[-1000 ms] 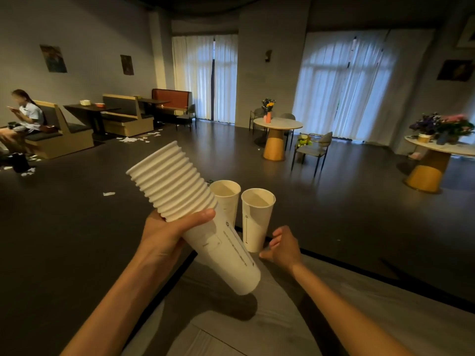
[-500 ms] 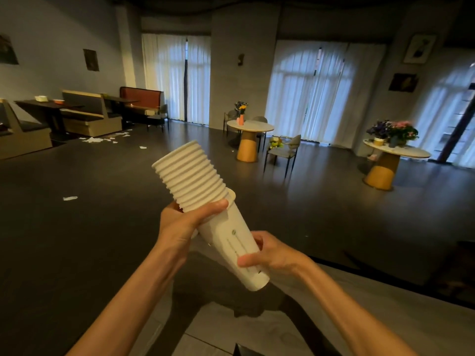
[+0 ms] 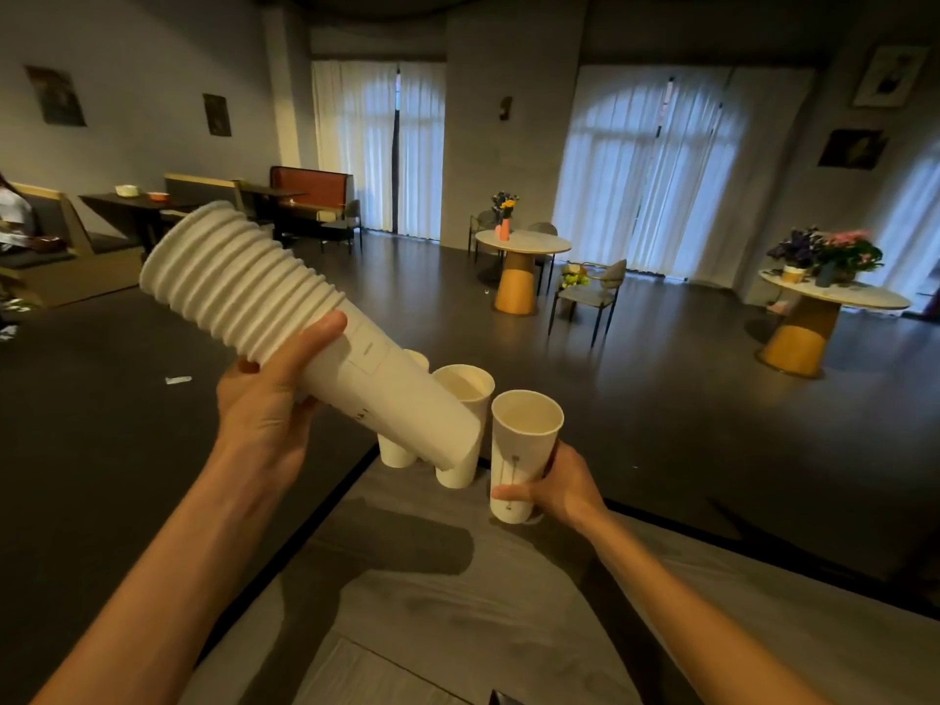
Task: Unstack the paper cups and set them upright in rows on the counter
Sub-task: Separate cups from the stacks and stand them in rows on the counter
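My left hand (image 3: 269, 404) grips a stack of white paper cups (image 3: 305, 328), tilted with the rims up to the left and the base down to the right, above the grey counter (image 3: 407, 577). My right hand (image 3: 564, 485) holds a single white cup (image 3: 524, 440) upright near its base, at or just on the counter's far edge. Two more cups stand upright in a row beside it: one (image 3: 465, 389) directly left, and another (image 3: 397, 452) mostly hidden behind the stack.
The counter's dark far edge (image 3: 712, 534) runs just behind the cups; beyond it is open dark floor. Round tables with flowers (image 3: 524, 244), (image 3: 834, 297), chairs and booth seating (image 3: 76, 262) stand far back. A person sits at the far left.
My right hand pulled one cup off the base of the stack and brought it down upright to the right of the two standing cups. The stack tilted flatter in my left hand.
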Action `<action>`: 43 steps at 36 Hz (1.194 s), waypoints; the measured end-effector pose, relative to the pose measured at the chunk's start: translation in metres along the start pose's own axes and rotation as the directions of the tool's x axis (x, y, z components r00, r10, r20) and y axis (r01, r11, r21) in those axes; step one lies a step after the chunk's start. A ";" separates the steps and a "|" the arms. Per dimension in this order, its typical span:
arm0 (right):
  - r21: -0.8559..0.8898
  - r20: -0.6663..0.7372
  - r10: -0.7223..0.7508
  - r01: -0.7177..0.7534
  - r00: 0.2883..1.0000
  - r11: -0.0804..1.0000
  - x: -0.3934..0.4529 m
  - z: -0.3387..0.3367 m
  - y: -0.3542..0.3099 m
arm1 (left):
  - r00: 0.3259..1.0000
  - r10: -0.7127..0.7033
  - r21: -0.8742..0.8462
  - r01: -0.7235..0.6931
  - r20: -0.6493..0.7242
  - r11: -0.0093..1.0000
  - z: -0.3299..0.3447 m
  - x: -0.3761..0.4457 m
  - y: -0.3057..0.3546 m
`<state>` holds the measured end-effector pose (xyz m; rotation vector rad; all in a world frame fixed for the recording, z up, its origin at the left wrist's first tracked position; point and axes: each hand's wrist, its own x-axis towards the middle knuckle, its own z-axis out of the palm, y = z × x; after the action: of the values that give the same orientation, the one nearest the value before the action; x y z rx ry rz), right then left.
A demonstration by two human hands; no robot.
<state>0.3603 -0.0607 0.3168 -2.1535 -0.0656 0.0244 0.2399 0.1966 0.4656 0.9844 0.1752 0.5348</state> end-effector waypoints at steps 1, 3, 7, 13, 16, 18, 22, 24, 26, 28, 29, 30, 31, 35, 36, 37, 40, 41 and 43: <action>-0.003 -0.015 -0.001 0.001 1.000 1.000 0.003 0.001 -0.001 | 1.000 0.007 0.014 -0.007 0.009 1.000 -0.002 0.000 -0.001; -0.004 -0.027 0.004 -0.004 1.000 1.000 0.011 0.004 -0.002 | 0.999 0.017 0.049 -0.019 0.039 0.999 -0.008 0.000 -0.004; -0.014 -0.055 0.008 -0.009 0.998 1.000 0.020 0.008 -0.001 | 0.992 -0.010 0.138 -0.007 0.124 0.990 -0.016 0.001 -0.012; -0.023 -0.067 -0.002 0.001 0.998 1.000 0.022 0.010 0.002 | 0.984 -0.046 0.211 0.008 0.175 0.978 -0.011 -0.004 -0.020; -0.021 -0.066 -0.009 0.008 0.998 1.000 0.021 0.009 0.004 | 0.981 -0.067 0.213 0.027 0.184 0.977 -0.003 -0.010 -0.022; -0.019 -0.068 -0.012 0.010 0.998 1.000 0.021 0.007 0.007 | 0.979 -0.073 0.218 0.031 0.188 0.975 0.000 -0.013 -0.021; -0.016 -0.061 0.006 -0.007 0.998 1.000 0.019 0.006 0.009 | 0.973 -0.094 0.240 0.042 0.211 0.970 0.003 -0.017 -0.023; -0.023 -0.050 0.011 -0.013 0.999 1.000 0.017 0.005 0.006 | 0.972 -0.114 0.243 0.062 0.208 0.968 0.003 -0.019 -0.026; -0.036 -0.023 0.029 -0.029 0.999 0.999 0.014 0.001 0.003 | 0.968 -0.139 0.264 0.081 0.209 0.961 0.004 -0.020 -0.030; -0.053 -0.017 0.089 -0.090 0.996 0.995 0.010 -0.006 0.004 | 0.964 -0.173 0.286 0.112 0.201 0.952 0.003 -0.020 -0.034; -0.051 -0.041 0.141 -0.143 0.989 0.988 0.007 -0.010 0.008 | 0.960 -0.191 0.288 0.128 0.203 0.949 0.003 -0.022 -0.036; -0.049 -0.078 0.194 -0.198 0.978 0.979 0.001 -0.016 0.012 | 0.954 -0.211 0.284 0.147 0.211 0.948 0.005 -0.024 -0.037; -0.048 -0.106 0.232 -0.238 0.967 0.970 -0.005 -0.021 0.016 | 0.949 -0.227 0.275 0.164 0.218 0.947 0.007 -0.026 -0.039; 0.029 0.007 0.208 -0.208 0.978 0.978 -0.041 -0.050 0.018 | 0.921 -0.306 0.255 0.244 0.240 0.936 0.027 -0.044 -0.052; 0.077 0.085 0.182 -0.189 0.980 0.979 -0.052 -0.057 0.011 | 0.913 -0.327 0.246 0.268 0.243 0.932 0.035 -0.050 -0.055; 0.143 0.182 0.172 -0.199 0.968 0.970 -0.062 -0.066 0.007 | 0.904 -0.348 0.238 0.292 0.248 0.927 0.044 -0.056 -0.059; 0.331 0.419 0.074 -0.228 0.905 0.916 -0.091 -0.083 -0.008 | 0.880 -0.390 0.223 0.337 0.269 0.915 0.067 -0.072 -0.071; 0.368 0.456 0.029 -0.218 0.889 0.904 -0.098 -0.082 -0.015 | 0.879 -0.391 0.232 0.335 0.273 0.913 0.068 -0.072 -0.073; 0.355 0.466 -0.031 -0.155 0.884 0.922 -0.112 -0.094 -0.017 | 0.869 -0.401 0.234 0.342 0.289 0.910 0.083 -0.080 -0.081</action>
<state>0.2516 -0.1364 0.3818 -1.7123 -0.2484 0.5526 0.2306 0.0590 0.4370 1.1638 0.1075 -0.0093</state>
